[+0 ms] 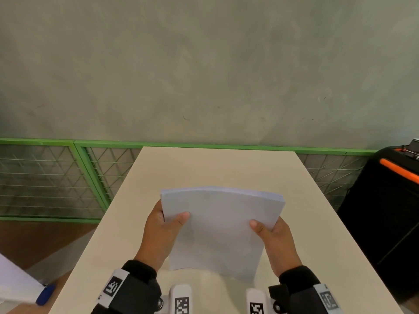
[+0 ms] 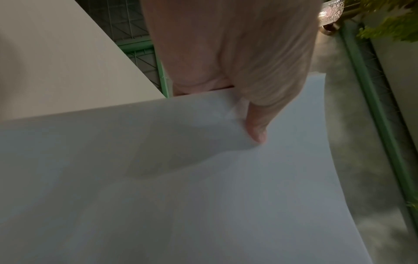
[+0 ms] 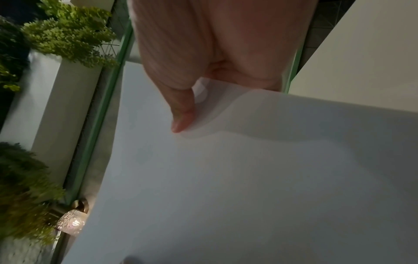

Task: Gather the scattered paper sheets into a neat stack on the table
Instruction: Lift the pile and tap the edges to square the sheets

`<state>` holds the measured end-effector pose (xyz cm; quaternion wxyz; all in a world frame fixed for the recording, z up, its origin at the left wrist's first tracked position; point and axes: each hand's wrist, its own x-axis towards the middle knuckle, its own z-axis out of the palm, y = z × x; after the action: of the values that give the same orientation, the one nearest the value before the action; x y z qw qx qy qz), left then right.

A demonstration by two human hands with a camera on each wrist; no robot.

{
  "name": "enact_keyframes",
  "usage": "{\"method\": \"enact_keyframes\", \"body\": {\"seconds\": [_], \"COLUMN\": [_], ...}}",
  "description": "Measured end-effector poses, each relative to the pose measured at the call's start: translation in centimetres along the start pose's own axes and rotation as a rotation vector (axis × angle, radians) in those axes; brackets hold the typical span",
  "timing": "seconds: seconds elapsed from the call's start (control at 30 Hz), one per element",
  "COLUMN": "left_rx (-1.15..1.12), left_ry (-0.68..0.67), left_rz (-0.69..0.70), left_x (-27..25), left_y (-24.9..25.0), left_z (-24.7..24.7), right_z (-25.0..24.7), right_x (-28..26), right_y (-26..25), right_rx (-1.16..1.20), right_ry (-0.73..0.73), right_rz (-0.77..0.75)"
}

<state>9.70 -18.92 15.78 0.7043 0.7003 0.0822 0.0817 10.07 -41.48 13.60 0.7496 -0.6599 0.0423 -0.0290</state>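
A stack of white paper sheets is held above the beige table, bowed upward along its far edge. My left hand grips its left side, thumb on top and fingers underneath. My right hand grips the right side the same way. In the left wrist view the thumb presses on the paper stack. The right wrist view shows the other thumb on the paper stack. The fingers under the sheets are hidden.
A green-framed wire fence runs behind the table in front of a grey wall. A black case with an orange stripe stands at the right. A white sheet and a blue object lie at the lower left, off the table.
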Motion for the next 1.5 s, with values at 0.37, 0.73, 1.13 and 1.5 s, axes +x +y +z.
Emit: {"method": "enact_keyframes", "body": {"seconds": [0.37,0.73,1.13,1.5], "left_rx": [-0.004,-0.116,-0.062,-0.025], "left_ry": [0.005,0.142,0.158,0.001], "left_rz": [0.135,0.096,0.071,0.028], "left_x": [0.3,0.3,0.7,-0.1], "left_y": [0.8,2.7,3.7,-3.2], "left_z": [0.2,1.7,2.1,0.6], "right_z": [-0.2,0.3,0.1,-0.3], "right_x": [0.3,0.5,0.5,0.0], "right_y": [-1.4,-2.5,-2.1,0.4], "right_rx": [-0.012,-0.65,-0.624,-0.024], "right_ry": [0.03,0.121,0.126,0.017], "right_rz": [-0.115,-0.705,-0.671,-0.02]}}
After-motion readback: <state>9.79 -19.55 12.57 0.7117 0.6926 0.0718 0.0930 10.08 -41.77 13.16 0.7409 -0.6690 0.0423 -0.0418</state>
